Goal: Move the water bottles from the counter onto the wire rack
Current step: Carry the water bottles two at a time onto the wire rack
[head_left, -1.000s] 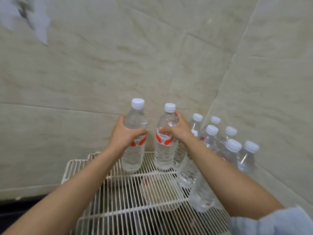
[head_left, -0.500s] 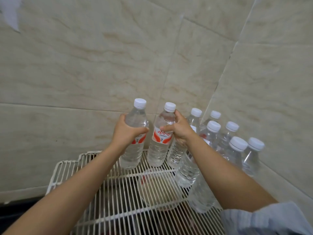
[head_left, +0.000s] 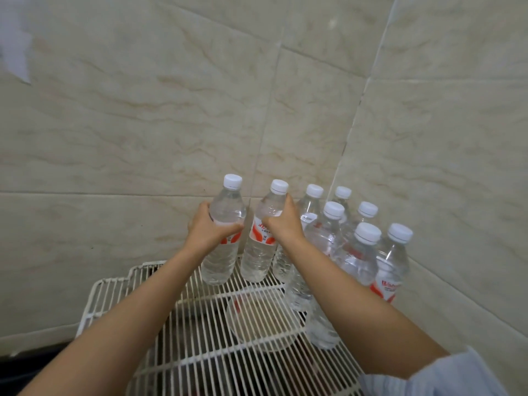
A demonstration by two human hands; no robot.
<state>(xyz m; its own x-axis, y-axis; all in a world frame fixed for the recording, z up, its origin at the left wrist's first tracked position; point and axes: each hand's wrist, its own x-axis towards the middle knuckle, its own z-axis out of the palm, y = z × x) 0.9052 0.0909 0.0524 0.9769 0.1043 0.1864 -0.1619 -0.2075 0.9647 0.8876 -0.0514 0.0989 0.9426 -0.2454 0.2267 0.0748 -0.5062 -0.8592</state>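
My left hand [head_left: 210, 232] grips a clear water bottle [head_left: 221, 264] with a white cap and red label, upright with its base at the back of the white wire rack [head_left: 114, 287]. My right hand [head_left: 283, 224] grips a second such bottle [head_left: 258, 258] just to its right, also upright at the rack's back edge. Several more bottles [head_left: 363, 252] stand clustered on the rack in the right corner, partly hidden by my right forearm.
Tiled walls [head_left: 143, 124] close in behind and on the right [head_left: 443, 138], meeting in a corner beside the bottles. Under the rack's wires lies a clear round object [head_left: 257, 318]. A dark gap [head_left: 28, 355] runs along the floor at the left.
Both hands have carried their bottles farther back and right toward the corner, closer to the standing cluster. The view has tilted so more of the rack's left side shows.
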